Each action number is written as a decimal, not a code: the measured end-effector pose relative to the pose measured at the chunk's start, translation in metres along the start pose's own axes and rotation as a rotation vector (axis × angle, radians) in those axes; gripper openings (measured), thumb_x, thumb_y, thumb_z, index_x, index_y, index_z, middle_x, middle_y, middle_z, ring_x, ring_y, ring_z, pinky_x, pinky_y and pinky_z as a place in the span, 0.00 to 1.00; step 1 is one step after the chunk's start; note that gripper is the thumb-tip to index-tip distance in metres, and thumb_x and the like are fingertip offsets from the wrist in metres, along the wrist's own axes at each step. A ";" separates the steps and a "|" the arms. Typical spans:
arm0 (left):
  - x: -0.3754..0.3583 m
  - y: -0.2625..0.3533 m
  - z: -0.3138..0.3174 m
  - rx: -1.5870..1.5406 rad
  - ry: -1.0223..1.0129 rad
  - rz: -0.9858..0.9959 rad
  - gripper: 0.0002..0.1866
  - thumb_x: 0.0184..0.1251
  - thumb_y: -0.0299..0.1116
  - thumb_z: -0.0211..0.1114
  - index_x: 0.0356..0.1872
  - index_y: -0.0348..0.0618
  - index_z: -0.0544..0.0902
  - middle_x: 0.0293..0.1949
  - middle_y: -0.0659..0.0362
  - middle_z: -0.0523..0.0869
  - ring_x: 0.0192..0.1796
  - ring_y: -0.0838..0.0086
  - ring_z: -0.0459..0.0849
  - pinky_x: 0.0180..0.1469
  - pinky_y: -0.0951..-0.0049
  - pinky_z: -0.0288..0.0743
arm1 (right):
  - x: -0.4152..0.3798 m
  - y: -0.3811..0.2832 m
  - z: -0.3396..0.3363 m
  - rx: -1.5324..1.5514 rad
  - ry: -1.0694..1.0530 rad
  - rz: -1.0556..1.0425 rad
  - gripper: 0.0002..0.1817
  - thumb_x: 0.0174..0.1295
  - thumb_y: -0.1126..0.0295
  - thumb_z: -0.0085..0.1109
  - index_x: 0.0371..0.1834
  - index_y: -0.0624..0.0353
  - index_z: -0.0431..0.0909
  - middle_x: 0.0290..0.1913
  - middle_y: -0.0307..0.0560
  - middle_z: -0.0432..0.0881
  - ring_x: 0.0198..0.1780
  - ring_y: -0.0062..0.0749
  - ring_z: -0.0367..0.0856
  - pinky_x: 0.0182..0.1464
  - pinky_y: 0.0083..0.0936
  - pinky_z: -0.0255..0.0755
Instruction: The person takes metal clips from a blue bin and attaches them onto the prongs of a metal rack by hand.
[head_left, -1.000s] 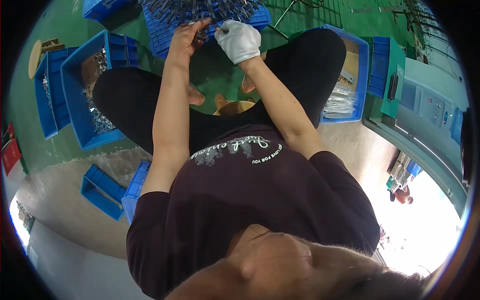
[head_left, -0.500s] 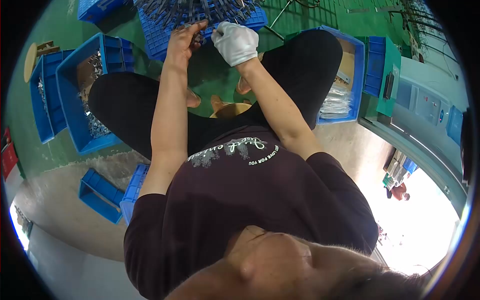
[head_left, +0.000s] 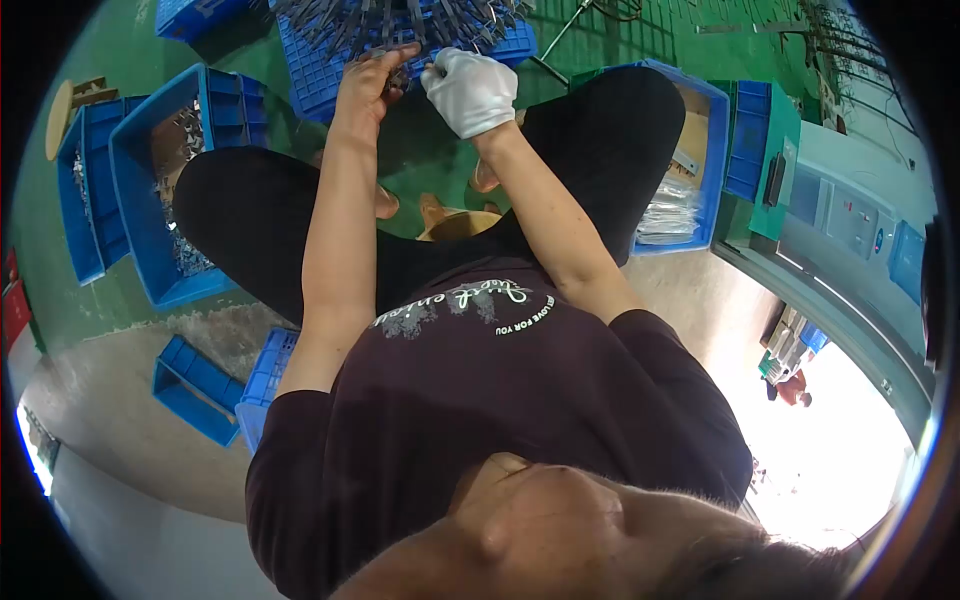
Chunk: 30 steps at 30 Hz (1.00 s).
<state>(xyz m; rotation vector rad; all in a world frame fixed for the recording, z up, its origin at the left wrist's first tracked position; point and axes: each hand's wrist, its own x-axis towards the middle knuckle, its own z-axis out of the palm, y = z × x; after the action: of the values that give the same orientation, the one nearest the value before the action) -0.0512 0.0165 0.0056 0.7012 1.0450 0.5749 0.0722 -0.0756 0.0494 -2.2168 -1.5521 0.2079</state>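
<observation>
My left hand (head_left: 365, 88), bare, has its fingers curled around small grey metal pieces (head_left: 399, 78); their exact kind is too small to make out. Just to its right is my right hand (head_left: 472, 92), in a white glove, closed with thumb and fingers pinched together. Whatever is in that pinch is hidden. Beyond both hands, a dense heap of long dark metal strips (head_left: 400, 22) fans outward on an upturned-looking blue plastic crate (head_left: 310, 75). The two hands are a small gap apart, at the near edge of the heap.
Blue bins (head_left: 130, 190) holding small metal parts stand at my left. By my right knee, another blue bin (head_left: 712, 170) holds clear plastic-wrapped packs (head_left: 668, 212). A low blue bin (head_left: 190, 395) lies behind on the left. A wire rack (head_left: 850, 45) stands at the far right.
Both hands stay nearly in place; the gloved right hand has shifted very slightly. The whole view has tilted a little.
</observation>
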 end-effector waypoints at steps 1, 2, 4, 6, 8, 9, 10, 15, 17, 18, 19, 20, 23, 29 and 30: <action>0.002 -0.001 -0.001 -0.001 -0.009 -0.002 0.11 0.53 0.32 0.74 0.38 0.45 0.88 0.34 0.66 0.86 0.32 0.81 0.77 0.25 0.77 0.65 | 0.001 0.000 -0.002 0.000 -0.011 0.009 0.13 0.58 0.57 0.60 0.26 0.54 0.84 0.27 0.51 0.85 0.33 0.47 0.84 0.37 0.39 0.76; 0.004 -0.002 -0.002 -0.001 -0.018 -0.005 0.11 0.53 0.32 0.74 0.38 0.45 0.88 0.33 0.66 0.86 0.32 0.82 0.77 0.25 0.77 0.65 | 0.002 -0.001 -0.004 -0.004 -0.010 0.012 0.13 0.58 0.57 0.60 0.27 0.53 0.84 0.27 0.51 0.85 0.33 0.47 0.84 0.37 0.39 0.76; 0.004 -0.002 -0.001 0.038 0.004 -0.007 0.10 0.54 0.32 0.73 0.38 0.45 0.88 0.34 0.66 0.87 0.32 0.82 0.77 0.25 0.79 0.65 | 0.003 -0.003 -0.007 -0.011 -0.008 0.020 0.13 0.57 0.56 0.60 0.27 0.53 0.85 0.27 0.51 0.85 0.33 0.47 0.84 0.38 0.39 0.77; 0.004 -0.001 -0.001 0.053 0.012 -0.007 0.09 0.55 0.32 0.72 0.38 0.45 0.89 0.35 0.66 0.87 0.31 0.83 0.77 0.24 0.79 0.65 | 0.004 -0.004 -0.009 -0.009 -0.015 0.039 0.13 0.57 0.56 0.60 0.27 0.53 0.85 0.27 0.51 0.85 0.33 0.48 0.84 0.38 0.39 0.77; 0.003 0.000 0.000 0.045 0.006 -0.005 0.09 0.55 0.32 0.72 0.38 0.45 0.89 0.35 0.66 0.88 0.30 0.83 0.77 0.24 0.80 0.65 | 0.004 -0.003 -0.009 -0.004 -0.013 0.045 0.13 0.57 0.56 0.60 0.27 0.53 0.85 0.27 0.51 0.85 0.33 0.48 0.84 0.39 0.39 0.77; 0.004 -0.001 0.000 0.042 0.000 -0.004 0.09 0.55 0.31 0.72 0.38 0.44 0.89 0.36 0.65 0.88 0.30 0.83 0.77 0.23 0.80 0.64 | 0.004 -0.003 -0.008 0.001 -0.008 0.041 0.13 0.57 0.56 0.60 0.27 0.54 0.84 0.27 0.51 0.85 0.33 0.48 0.84 0.39 0.39 0.77; 0.005 -0.002 -0.002 0.039 -0.006 -0.003 0.09 0.56 0.31 0.71 0.38 0.44 0.89 0.36 0.65 0.88 0.29 0.83 0.76 0.23 0.80 0.64 | 0.003 -0.002 -0.007 0.006 -0.003 0.037 0.13 0.57 0.57 0.60 0.27 0.54 0.84 0.27 0.51 0.85 0.33 0.48 0.84 0.39 0.39 0.77; 0.005 -0.003 -0.002 -0.002 -0.029 0.041 0.09 0.55 0.29 0.71 0.38 0.41 0.89 0.33 0.65 0.87 0.25 0.83 0.74 0.21 0.80 0.62 | -0.001 -0.002 -0.006 -0.003 0.013 -0.014 0.13 0.59 0.57 0.60 0.25 0.55 0.82 0.27 0.50 0.84 0.32 0.48 0.84 0.37 0.40 0.76; 0.007 -0.005 -0.002 0.020 -0.021 0.048 0.10 0.55 0.28 0.71 0.38 0.39 0.89 0.31 0.65 0.87 0.23 0.84 0.73 0.20 0.81 0.61 | -0.001 -0.001 -0.002 -0.004 0.028 -0.030 0.12 0.58 0.59 0.61 0.25 0.55 0.81 0.27 0.50 0.84 0.32 0.48 0.84 0.35 0.39 0.76; 0.008 -0.006 -0.006 0.010 -0.049 0.045 0.09 0.53 0.28 0.71 0.37 0.40 0.89 0.30 0.66 0.86 0.23 0.83 0.73 0.20 0.80 0.61 | 0.000 -0.001 -0.001 0.001 0.030 -0.028 0.12 0.58 0.59 0.62 0.25 0.55 0.81 0.27 0.51 0.84 0.32 0.48 0.84 0.35 0.39 0.76; 0.011 -0.008 -0.009 0.000 -0.077 0.042 0.09 0.52 0.28 0.71 0.36 0.41 0.90 0.29 0.66 0.86 0.22 0.83 0.72 0.21 0.79 0.62 | 0.000 -0.001 -0.002 0.005 0.032 -0.027 0.11 0.58 0.60 0.62 0.25 0.55 0.81 0.27 0.51 0.84 0.32 0.49 0.84 0.35 0.39 0.75; 0.013 -0.009 -0.012 -0.009 -0.105 0.038 0.09 0.51 0.28 0.70 0.35 0.43 0.91 0.28 0.67 0.86 0.21 0.82 0.72 0.21 0.78 0.62 | 0.001 -0.002 -0.002 0.008 0.034 -0.024 0.11 0.57 0.60 0.63 0.25 0.55 0.81 0.27 0.51 0.84 0.32 0.49 0.83 0.34 0.39 0.75; 0.008 -0.004 -0.004 0.003 -0.035 0.049 0.09 0.51 0.28 0.71 0.35 0.42 0.91 0.26 0.67 0.85 0.21 0.83 0.71 0.21 0.78 0.61 | 0.000 -0.003 -0.002 -0.012 0.046 -0.056 0.10 0.56 0.61 0.62 0.26 0.55 0.81 0.27 0.50 0.84 0.31 0.47 0.84 0.34 0.39 0.76; 0.004 0.001 -0.002 -0.015 -0.043 0.053 0.09 0.51 0.27 0.71 0.35 0.41 0.91 0.27 0.65 0.86 0.21 0.83 0.72 0.20 0.78 0.61 | 0.001 -0.004 0.001 -0.012 0.052 -0.040 0.10 0.56 0.61 0.62 0.25 0.54 0.81 0.26 0.49 0.84 0.30 0.46 0.84 0.33 0.38 0.76; 0.007 -0.003 -0.004 -0.026 -0.064 0.040 0.09 0.51 0.27 0.71 0.35 0.41 0.91 0.27 0.65 0.86 0.21 0.83 0.72 0.21 0.79 0.62 | 0.001 -0.004 0.000 -0.020 0.056 -0.038 0.10 0.56 0.61 0.62 0.24 0.54 0.81 0.26 0.49 0.84 0.30 0.46 0.84 0.34 0.38 0.76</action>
<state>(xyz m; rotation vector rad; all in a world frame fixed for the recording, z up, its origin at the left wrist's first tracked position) -0.0516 0.0210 -0.0020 0.7148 0.9647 0.5963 0.0693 -0.0735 0.0514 -2.1871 -1.5715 0.1192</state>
